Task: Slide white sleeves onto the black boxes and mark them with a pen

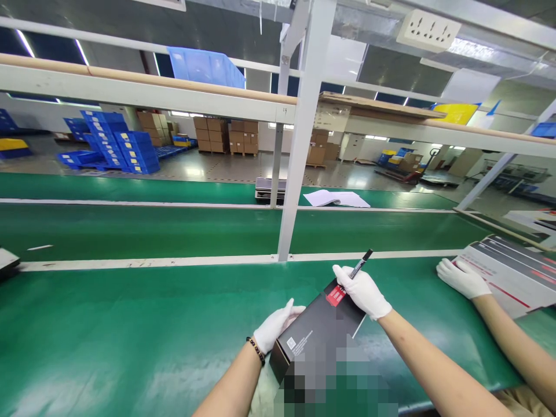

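Note:
A dark grey box [304, 330] with a red label [335, 295] and a small printed code stands tilted in front of me on the green work surface [152, 313]. My left hand [278, 326], in a white glove, grips the box's left side, its fingers partly hidden behind it. Over the label end, my right hand [362, 292], gloved in white too, is closed round a black marker pen [362, 263] whose upper end points up and right. The pen's lower end is hidden by the glove. Blurred blocks cover the near part of the box.
At the right, another person's gloved hand [464, 278] touches a stack of grey and white boxes [508, 284]. A white post [299, 145] rises from the bench beyond my box. Open papers [336, 198] lie farther back. A shelf beam [152, 92] crosses above, carrying a blue bin [206, 66].

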The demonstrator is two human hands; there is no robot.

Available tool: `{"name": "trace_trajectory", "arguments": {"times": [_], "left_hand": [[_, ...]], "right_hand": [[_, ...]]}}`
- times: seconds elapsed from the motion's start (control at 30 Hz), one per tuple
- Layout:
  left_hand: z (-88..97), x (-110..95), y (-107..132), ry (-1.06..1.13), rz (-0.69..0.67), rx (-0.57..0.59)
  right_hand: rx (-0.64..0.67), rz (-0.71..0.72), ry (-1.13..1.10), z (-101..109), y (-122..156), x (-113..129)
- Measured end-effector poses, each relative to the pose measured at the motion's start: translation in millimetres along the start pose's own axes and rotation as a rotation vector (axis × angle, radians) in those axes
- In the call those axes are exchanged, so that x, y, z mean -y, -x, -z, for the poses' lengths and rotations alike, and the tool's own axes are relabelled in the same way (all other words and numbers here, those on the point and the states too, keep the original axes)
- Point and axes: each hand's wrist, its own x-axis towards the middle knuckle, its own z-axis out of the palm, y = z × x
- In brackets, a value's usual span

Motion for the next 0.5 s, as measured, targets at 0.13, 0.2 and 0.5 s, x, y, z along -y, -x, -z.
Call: {"name": "trace_trajectory", "arguments": {"times": [0.13,0.2,0.5], "left_hand": [[-0.5,0.2,0.2,0.003,-0.025,0.011],[0.6,1.0,-0.2,0.011,-0.029,0.020],[14.4,23.5,-13.3,0.096,-0.009,-0.070]], "right_hand": [[-0.019,0.011,0.008,-1.7,-1.1,-1.8],[-0.040,0.018,0.003,-3.1,-3.0,-2.5],[-0.165,0.172,-0.052,3.8,32.5,5.2]]}}
